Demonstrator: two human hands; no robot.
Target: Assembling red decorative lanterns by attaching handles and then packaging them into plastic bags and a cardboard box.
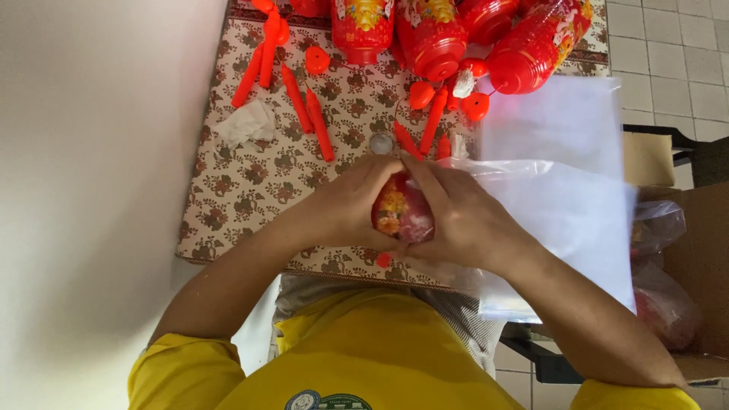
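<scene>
Both hands, left hand (345,209) and right hand (459,216), wrap fingers around a glossy red plastic lantern (401,215) inside crinkly clear bag (562,212).

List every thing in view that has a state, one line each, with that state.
left hand: closed around the red lantern
right hand: closed around the same lantern
red lantern: upright between both hands, mostly covered
clear plastic bags: lying flat in a stack, beside the right hand
finished lanterns: lying on their sides at the table's far end
red sticks: loose, scattered on the patterned tablecloth
cardboard box: open, bagged items inside
</scene>
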